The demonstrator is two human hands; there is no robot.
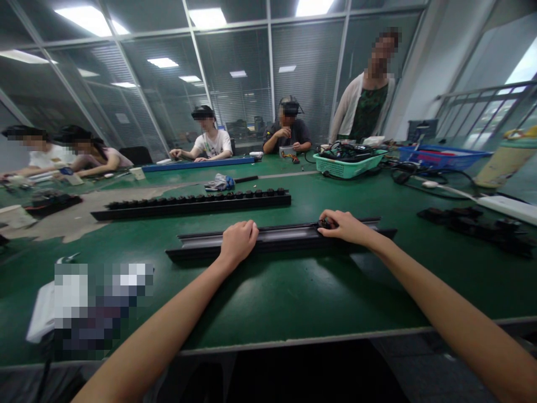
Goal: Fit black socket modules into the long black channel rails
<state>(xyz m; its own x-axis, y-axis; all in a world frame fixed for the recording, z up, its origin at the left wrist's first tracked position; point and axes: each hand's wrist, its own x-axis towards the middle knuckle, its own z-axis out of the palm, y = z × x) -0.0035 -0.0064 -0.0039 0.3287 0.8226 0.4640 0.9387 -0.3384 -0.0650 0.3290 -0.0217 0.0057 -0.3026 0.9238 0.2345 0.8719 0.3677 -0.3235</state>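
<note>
A long black channel rail [285, 239] with a grey inner face lies crosswise on the green table before me. My left hand [240, 242] is closed over the rail left of its middle, fingers wrapped over the far edge. Near the rail's right end, my right hand [343, 225] pinches a small dark part [326, 223] at the channel. Its exact kind is hidden by the fingers. Beyond lies a second black rail [201, 209], with a row of several round black pieces [210, 198] along it.
A green basket [348, 166] of cables and a blue basket [444, 158] stand at the back right. Dark parts [482, 226] and a white power strip [509, 208] lie right. A glove [220, 182] lies behind the second rail. Several people sit or stand across the table.
</note>
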